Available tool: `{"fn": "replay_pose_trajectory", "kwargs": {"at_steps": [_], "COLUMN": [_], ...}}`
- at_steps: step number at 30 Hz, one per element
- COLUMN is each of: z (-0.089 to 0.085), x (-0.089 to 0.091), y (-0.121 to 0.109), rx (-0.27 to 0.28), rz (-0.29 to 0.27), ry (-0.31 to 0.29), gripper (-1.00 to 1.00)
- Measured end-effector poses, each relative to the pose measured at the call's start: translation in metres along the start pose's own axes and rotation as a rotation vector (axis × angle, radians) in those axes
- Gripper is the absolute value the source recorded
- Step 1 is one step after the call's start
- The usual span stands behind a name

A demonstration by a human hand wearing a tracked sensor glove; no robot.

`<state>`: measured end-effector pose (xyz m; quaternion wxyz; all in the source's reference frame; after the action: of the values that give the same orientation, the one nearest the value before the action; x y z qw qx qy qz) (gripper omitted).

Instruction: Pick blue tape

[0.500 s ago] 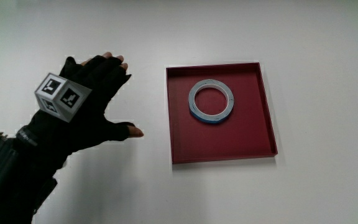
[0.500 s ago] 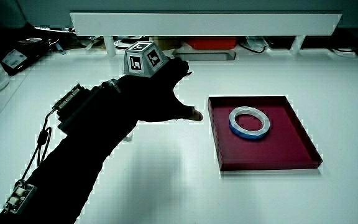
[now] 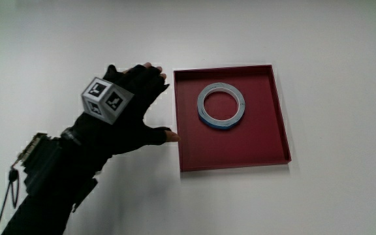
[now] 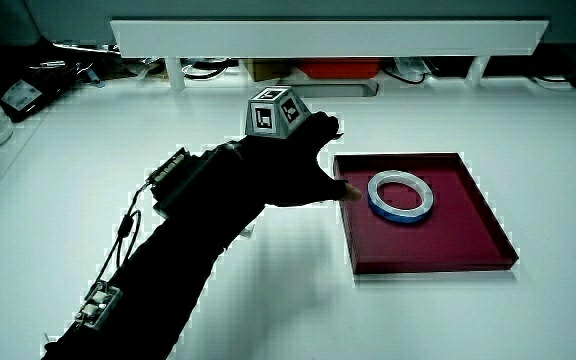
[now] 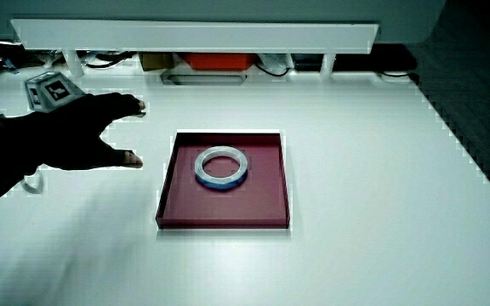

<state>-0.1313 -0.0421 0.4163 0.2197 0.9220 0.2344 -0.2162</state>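
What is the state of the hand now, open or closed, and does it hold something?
Hand: open, fingers spread, holding nothing; it is beside the red tray, not touching the blue tape.

White table (image 3: pixel 344 196), low white partition (image 4: pixel 328 35) at its edge, cables under it
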Motion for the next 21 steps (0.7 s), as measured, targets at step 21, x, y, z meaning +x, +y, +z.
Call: {"fn": "replay_pose_trajectory", "kwargs": {"at_steps": [21], "z": [-0.06], "x": [0.015], "y": [0.052], "rx": [-0.108], "rz": [0.08], "ry": [-0.015], "gripper": [0.0]}}
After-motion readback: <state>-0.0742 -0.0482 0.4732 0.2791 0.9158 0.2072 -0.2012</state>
